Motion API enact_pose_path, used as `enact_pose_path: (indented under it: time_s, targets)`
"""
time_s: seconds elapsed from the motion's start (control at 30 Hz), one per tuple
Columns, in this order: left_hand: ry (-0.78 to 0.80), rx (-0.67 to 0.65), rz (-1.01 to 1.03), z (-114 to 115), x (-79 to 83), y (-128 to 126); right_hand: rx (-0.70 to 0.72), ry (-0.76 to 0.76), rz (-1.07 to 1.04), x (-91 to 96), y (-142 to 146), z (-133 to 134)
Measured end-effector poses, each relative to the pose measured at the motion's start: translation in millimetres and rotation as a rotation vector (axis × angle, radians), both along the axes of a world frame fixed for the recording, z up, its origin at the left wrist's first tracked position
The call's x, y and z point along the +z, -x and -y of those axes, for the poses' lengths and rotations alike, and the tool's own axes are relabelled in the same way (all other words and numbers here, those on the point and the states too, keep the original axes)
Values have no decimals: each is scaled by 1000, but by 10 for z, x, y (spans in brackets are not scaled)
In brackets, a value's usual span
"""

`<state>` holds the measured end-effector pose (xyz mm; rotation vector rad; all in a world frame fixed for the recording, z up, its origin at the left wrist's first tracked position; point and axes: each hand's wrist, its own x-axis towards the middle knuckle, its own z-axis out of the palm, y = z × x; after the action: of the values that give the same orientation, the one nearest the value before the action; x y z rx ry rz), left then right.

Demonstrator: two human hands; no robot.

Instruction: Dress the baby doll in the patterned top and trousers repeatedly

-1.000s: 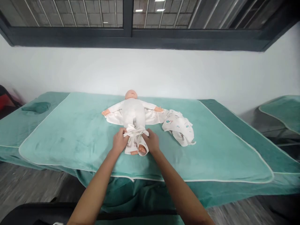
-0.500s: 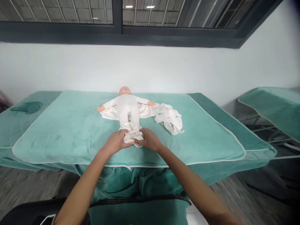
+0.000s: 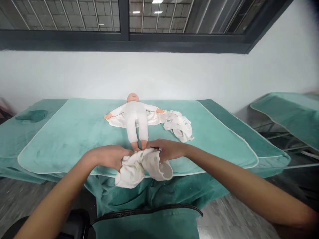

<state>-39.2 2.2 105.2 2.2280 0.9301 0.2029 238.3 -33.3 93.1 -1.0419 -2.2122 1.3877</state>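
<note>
A baby doll [image 3: 136, 114] with a white cloth body lies on its back, its bare feet pointing at me. Just below the feet, my left hand [image 3: 113, 157] and my right hand [image 3: 168, 148] are closed on a pair of small white baby trousers [image 3: 133, 170]. The two legs of the garment hang down over the bed's near edge. Some of my fingers are hidden in the cloth. Beside the doll's hand on the right lies a crumpled white printed garment [image 3: 178, 124]. White cloth [image 3: 117, 120] is spread beneath the doll.
The doll rests on a green-covered massage bed [image 3: 69, 132] with a face hole [image 3: 32, 115] at its left end. Behind it are a white wall [image 3: 154, 73] and a dark window frame [image 3: 184, 42]. Another green-covered bed [image 3: 294, 113] stands to the right.
The trousers have come off the doll's lower legs and feet, which now show bare. Both hands have moved toward me with the cloth. The doll and the printed garment stayed put.
</note>
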Motion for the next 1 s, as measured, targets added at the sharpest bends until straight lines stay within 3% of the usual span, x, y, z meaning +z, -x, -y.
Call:
enact_pose_path:
  time_s: [0.1, 0.3, 0.47, 0.53, 0.6, 0.73, 0.83, 0.9, 1.0]
  targets:
    - [47, -166, -220, -21, 331, 69, 41, -102, 172, 288, 93, -38]
    - [-399, -33, -264, -220, 945, 81, -8, -327, 233, 886, 159, -264]
    - [-624, 133, -131, -141, 1257, -7, -224, -365, 137, 1168, 268, -248]
    - [-691, 226, -47, -95, 1319, -30, -283, -441, 60, 1232, 295, -207]
    - [-681, 261, -2, -94, 1354, -8, -250, -546, 3, 1274, 258, -202]
    - [-475, 122, -80, -218, 1341, 149, -139, -664, 50, 1214, 16, -310]
    - [-332, 38, -147, -301, 1260, 224, -160, -567, 157, 1074, -139, -384]
    - [-368, 69, -122, -313, 1200, 214, -205, -484, 188, 1016, -172, -392]
    - [-564, 177, 24, -299, 1140, 150, -341, -492, 55, 1049, -133, -378]
